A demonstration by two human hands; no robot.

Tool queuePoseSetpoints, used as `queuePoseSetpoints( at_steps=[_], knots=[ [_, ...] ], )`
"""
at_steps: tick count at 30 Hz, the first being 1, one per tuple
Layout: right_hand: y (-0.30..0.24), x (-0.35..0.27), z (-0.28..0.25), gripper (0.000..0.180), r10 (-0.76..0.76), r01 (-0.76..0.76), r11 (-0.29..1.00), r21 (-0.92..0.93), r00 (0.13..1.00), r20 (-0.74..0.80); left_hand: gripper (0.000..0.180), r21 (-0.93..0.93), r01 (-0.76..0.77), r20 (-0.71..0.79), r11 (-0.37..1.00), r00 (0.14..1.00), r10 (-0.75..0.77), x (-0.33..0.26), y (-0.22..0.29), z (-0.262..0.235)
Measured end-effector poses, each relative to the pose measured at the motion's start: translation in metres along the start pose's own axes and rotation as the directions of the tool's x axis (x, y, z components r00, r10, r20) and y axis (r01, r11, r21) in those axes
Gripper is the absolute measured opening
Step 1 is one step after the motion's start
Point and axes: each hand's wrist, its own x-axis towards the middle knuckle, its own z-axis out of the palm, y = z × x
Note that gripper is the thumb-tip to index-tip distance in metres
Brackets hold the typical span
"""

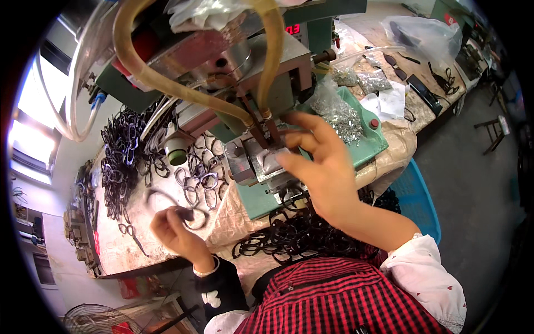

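Note:
My left hand [179,234] is pinched on an eyeglass frame [196,219], which is smeared by motion, in front of the workbench's pile of frames. At the machine's metal fixture [271,161] is my right hand [331,178], its fingers curved and spread apart from the thumb, with nothing visible between them. The fingertips are beside the two upright prongs [265,133] of the press head; whether they touch metal I cannot make out. Many dark eyeglass frames [311,231] lie heaped on my lap side, under my right forearm.
A green machine tray [370,139] holds a bag of small metal parts [345,123]. Black frames [119,150] hang in a dense bunch at left, with looser frames [203,175] near the machine. A blue basket [425,209] stands at right. Yellowish hoses [133,61] loop overhead.

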Motion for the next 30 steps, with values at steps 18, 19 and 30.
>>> queuePoseSetpoints(
  at_steps=[18, 19, 30],
  knots=[
    [0.028, -0.005, -0.163, 0.020, -0.343, 0.029, 0.458, -0.889, 0.928, -0.146, 0.028, -0.385, -0.695, 0.664, 0.607, 0.248, 0.705, -0.005, 0.082, 0.107],
    [0.029, -0.009, -0.166, 0.015, -0.308, 0.016, 0.304, -0.953, 0.948, -0.082, 0.029, -0.386, -0.686, 0.661, 0.617, 0.261, 0.703, -0.010, 0.080, 0.108],
    [0.039, -0.008, -0.149, 0.011, -0.383, -0.050, 0.110, -0.993, 0.920, -0.089, 0.025, 0.082, -0.714, 0.356, 0.695, 0.673, 0.649, -0.046, 0.077, 0.037]
  ],
)
